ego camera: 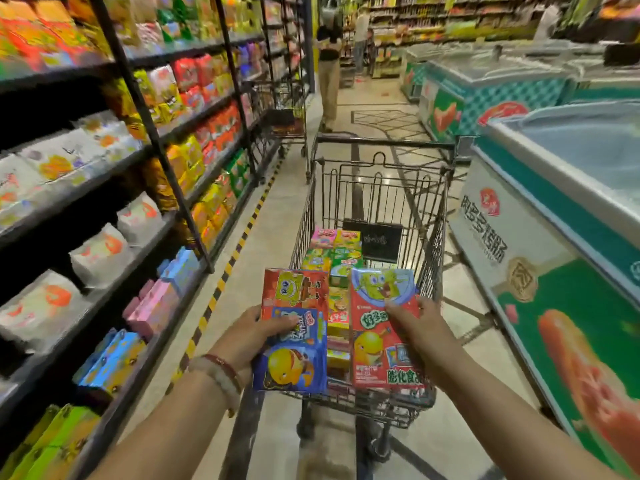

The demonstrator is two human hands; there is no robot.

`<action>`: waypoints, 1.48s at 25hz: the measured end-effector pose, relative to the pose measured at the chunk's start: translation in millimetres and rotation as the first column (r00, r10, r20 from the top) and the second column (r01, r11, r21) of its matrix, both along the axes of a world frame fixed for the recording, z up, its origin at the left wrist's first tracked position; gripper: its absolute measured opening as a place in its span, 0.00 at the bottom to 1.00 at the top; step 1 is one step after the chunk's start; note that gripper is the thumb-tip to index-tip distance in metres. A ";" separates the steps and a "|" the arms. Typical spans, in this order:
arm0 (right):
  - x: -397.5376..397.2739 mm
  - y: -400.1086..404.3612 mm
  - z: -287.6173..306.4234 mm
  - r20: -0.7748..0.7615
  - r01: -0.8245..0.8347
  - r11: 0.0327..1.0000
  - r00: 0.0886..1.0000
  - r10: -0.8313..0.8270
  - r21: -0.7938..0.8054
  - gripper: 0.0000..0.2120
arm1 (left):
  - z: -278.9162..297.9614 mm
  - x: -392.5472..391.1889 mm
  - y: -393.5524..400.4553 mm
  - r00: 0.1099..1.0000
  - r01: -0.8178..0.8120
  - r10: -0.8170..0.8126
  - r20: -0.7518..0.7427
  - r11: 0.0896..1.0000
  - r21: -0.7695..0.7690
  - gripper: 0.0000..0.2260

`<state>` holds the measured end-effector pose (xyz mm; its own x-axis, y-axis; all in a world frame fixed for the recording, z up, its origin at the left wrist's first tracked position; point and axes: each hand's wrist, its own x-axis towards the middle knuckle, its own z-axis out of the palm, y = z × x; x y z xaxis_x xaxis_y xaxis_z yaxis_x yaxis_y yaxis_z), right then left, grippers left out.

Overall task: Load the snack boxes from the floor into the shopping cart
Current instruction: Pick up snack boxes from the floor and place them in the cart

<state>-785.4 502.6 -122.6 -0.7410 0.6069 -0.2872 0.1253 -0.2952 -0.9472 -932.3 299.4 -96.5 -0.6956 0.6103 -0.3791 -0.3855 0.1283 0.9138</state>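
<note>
My left hand (254, 336) grips two snack boxes at their left edge: a blue one (294, 362) in front and a red one (298, 289) just beyond it. My right hand (420, 323) holds a red snack box (377, 344) with a cartoon figure, thumb on its face. Both hands hover over the near end of the wire shopping cart (433, 244). Several colourful snack boxes (334, 258) lie in the cart's basket below, beside a black bag (381, 242).
Dark shelving (145, 161) full of snack packs runs along the left. Chest freezers (554, 237) line the right. A second cart (287, 109) and a person (329, 64) stand farther down the tiled aisle.
</note>
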 end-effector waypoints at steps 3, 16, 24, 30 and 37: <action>-46.8 40.9 -12.4 0.023 0.017 0.999 1.000 -0.016 -0.035 0.27 | -18.8 -34.3 49.7 0.999 -0.010 0.009 0.048 1.000 0.014 0.08; -190.7 126.8 -73.5 0.186 0.129 0.971 0.978 -0.091 -0.203 0.12 | -91.7 -170.2 167.2 0.991 -0.099 0.078 -0.107 0.973 -0.209 0.17; -258.4 172.9 -105.6 0.176 0.054 0.946 0.984 0.004 -0.321 0.19 | -136.3 -245.7 256.0 0.971 -0.077 -0.012 -0.238 0.930 -0.361 0.17; -299.8 226.3 -141.8 0.272 0.203 0.959 0.951 -0.145 -0.197 0.15 | -167.8 -279.1 302.9 0.856 -0.094 -0.172 -0.487 0.876 -0.474 0.20; -318.4 252.1 -175.8 0.323 0.235 0.963 0.929 -0.183 -0.129 0.11 | -181.8 -257.9 294.3 0.281 -0.083 -0.713 -0.642 0.649 -0.757 0.19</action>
<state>-1103.7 754.7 -298.4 -0.4631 0.6640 -0.5871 0.3195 -0.4929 -0.8093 -1190.3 593.7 -278.3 -0.6084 0.7913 -0.0617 0.7549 0.6009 0.2628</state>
